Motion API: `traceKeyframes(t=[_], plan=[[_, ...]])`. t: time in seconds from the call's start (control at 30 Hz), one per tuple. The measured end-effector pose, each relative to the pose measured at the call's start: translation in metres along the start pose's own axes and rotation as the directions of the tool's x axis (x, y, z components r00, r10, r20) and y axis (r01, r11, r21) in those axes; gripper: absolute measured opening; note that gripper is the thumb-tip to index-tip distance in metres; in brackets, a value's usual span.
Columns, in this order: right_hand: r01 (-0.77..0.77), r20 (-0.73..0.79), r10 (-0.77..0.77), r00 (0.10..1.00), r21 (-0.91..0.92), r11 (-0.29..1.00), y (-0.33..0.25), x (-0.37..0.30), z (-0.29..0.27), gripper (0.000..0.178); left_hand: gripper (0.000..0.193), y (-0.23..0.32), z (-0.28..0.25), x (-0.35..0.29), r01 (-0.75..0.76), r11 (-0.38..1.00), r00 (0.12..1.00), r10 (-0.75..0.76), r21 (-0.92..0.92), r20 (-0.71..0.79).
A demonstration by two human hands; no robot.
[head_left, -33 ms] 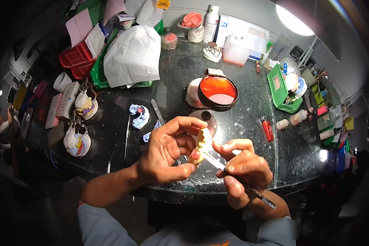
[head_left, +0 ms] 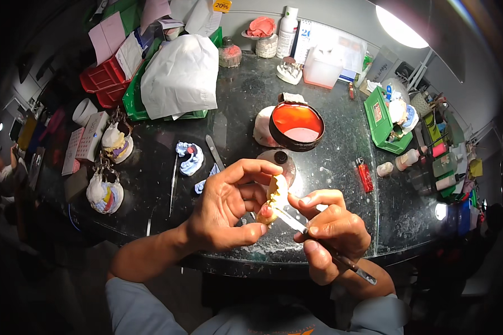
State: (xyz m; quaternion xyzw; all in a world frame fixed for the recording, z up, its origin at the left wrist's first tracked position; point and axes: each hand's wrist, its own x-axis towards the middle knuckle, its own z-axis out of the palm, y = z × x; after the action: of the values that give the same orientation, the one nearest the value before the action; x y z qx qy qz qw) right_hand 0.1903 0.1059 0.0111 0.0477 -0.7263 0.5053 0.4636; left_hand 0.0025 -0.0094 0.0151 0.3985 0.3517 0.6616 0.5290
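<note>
Between the fingertips and thumb of my left hand (head_left: pixel 229 204) is a yellow dental cast (head_left: pixel 276 192), stood on edge, with a pink patch near its lower end. My right hand (head_left: pixel 338 231) is closed round the brown handle of a wax knife (head_left: pixel 349 263). Its bright blade reaches left to the cast; glare hides whether the tip touches. Just beyond my fingers stands a small glass bottle with a dark cap (head_left: pixel 281 158), partly covered by my left hand. Behind it, a round dark pan (head_left: pixel 296 146) holds red and pink wax.
Blue-white casts (head_left: pixel 191 162) and a metal spatula (head_left: pixel 214 151) lie left of my hands. Farther left stand two mounted dental models (head_left: pixel 105 192). A red lighter (head_left: pixel 364 176) lies at right, before a green tray (head_left: pixel 381 120). A lamp (head_left: pixel 402 25) shines from the upper right.
</note>
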Motion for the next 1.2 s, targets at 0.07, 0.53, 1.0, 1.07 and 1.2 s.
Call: traceKeyframes(t=[0.07,0.53,1.0,1.07,1.2], plan=[[-0.005,0.006,0.005,1.0,-0.007,1.0,0.001,-0.001,0.0,0.022,0.073,0.0,0.0,0.001,0.005,1.0,1.0,-0.005,0.0,0.005],[0.024,0.081,-0.019,0.997,-0.062,0.998,-0.006,0.009,0.0,0.023,0.076,-0.002,-0.003,-0.001,0.001,1.0,1.0,-0.001,0.028,-0.001],[0.045,0.009,-0.045,0.999,-0.053,0.998,0.0,0.007,-0.007,0.022,0.073,-0.001,-0.001,-0.001,-0.094,0.975,0.994,0.104,0.2,-0.04],[-0.039,-0.1,0.03,0.994,-0.083,0.996,0.001,0.005,-0.007,0.019,0.073,-0.001,0.0,0.0,-0.132,0.952,0.988,0.148,0.275,-0.036],[-0.105,-0.159,0.1,0.982,-0.023,0.994,0.008,0.004,-0.01,0.015,0.07,-0.002,0.002,0.001,-0.193,0.867,0.968,0.245,0.459,-0.055]])
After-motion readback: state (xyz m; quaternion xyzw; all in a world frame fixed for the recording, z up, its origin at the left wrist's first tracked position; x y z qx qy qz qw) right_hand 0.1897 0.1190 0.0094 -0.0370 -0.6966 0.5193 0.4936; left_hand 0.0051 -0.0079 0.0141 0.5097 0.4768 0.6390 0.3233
